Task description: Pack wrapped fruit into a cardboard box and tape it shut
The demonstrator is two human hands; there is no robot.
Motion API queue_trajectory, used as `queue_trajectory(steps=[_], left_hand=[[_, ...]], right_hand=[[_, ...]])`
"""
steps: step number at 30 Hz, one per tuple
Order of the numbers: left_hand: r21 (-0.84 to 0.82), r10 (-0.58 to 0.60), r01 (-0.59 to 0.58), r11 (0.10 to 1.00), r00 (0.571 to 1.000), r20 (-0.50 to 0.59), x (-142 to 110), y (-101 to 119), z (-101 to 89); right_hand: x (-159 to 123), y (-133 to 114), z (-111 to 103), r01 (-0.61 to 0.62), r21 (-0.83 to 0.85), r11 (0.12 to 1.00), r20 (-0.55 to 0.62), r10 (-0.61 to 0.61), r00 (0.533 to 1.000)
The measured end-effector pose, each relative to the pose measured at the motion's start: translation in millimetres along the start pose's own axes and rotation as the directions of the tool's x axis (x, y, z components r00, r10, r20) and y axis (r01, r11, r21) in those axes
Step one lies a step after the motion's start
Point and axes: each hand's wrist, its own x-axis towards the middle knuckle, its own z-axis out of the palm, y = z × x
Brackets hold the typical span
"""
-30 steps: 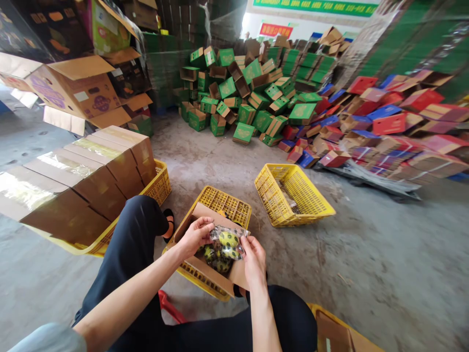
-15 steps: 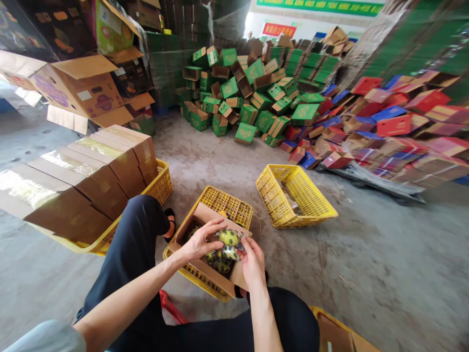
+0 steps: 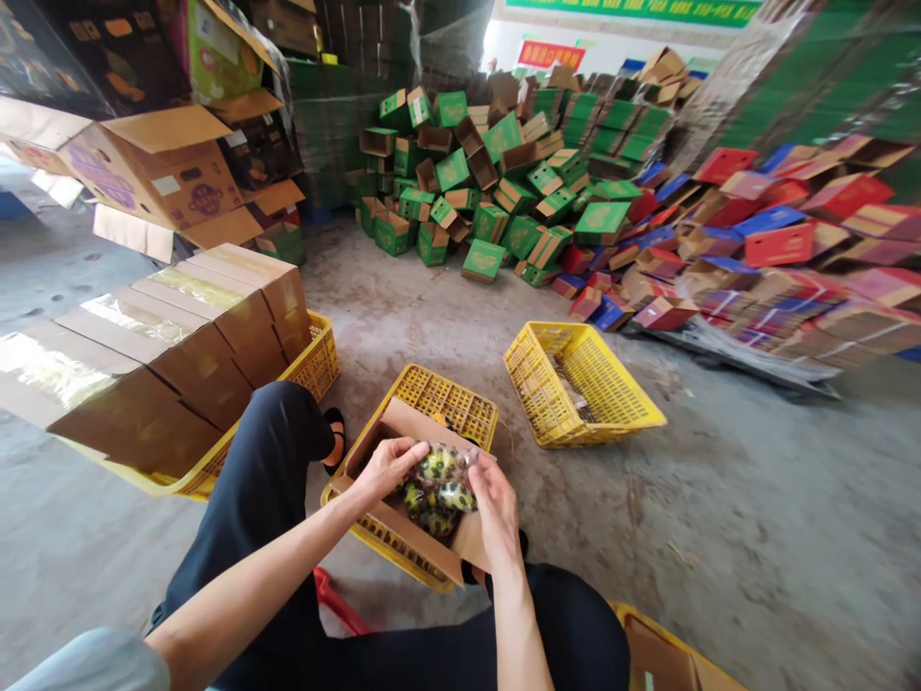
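Note:
Just over an open cardboard box (image 3: 400, 536), both hands grip one clear-plastic-wrapped, yellow-green item with dark spots (image 3: 440, 464). The left end of its wrapper is pinched by my left hand (image 3: 389, 467), thumb and fingers together. At the right end, my right hand (image 3: 495, 499) has its fingers closed on the wrapper. Beneath them in the box lie several similar wrapped spotted items (image 3: 436, 519), partly covered by my hands. What the items are exactly, I cannot tell. The box rests on a yellow plastic crate (image 3: 469, 411) between my knees.
Another yellow crate (image 3: 594, 374) stands ahead right with a few small things inside. On the left, taped cartons (image 3: 173, 317) fill a long yellow crate. Green boxes (image 3: 484, 259) and red-and-blue boxes (image 3: 777, 245) are heaped behind. Something red (image 3: 337, 603) lies by my leg.
My left hand has gone from spread fingers above the item to a pinch on its wrapper's left end. The wrapped item has shifted slightly left and turned, showing more dark spots.

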Motion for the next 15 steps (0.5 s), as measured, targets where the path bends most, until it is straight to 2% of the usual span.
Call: queue_trajectory(steps=[3, 7, 15], left_hand=[[0.008, -0.035, 0.035, 0.999, 0.999, -0.004, -1, -3, 3.3], [-0.056, -0.106, 0.105, 0.993, 0.994, -0.004, -2, -4, 5.1], [-0.137, -0.110, 0.106, 0.985, 0.994, -0.027, -5, -3, 4.2]], right_hand=[[-2, 3, -1, -0.045, -0.033, 0.998, -0.013, 0.045, 0.999], [-1, 8, -5, -0.019, -0.069, 0.997, -0.100, 0.012, 0.995], [2, 13, -8, -0.005, -0.040, 0.999, -0.131, -0.001, 0.991]])
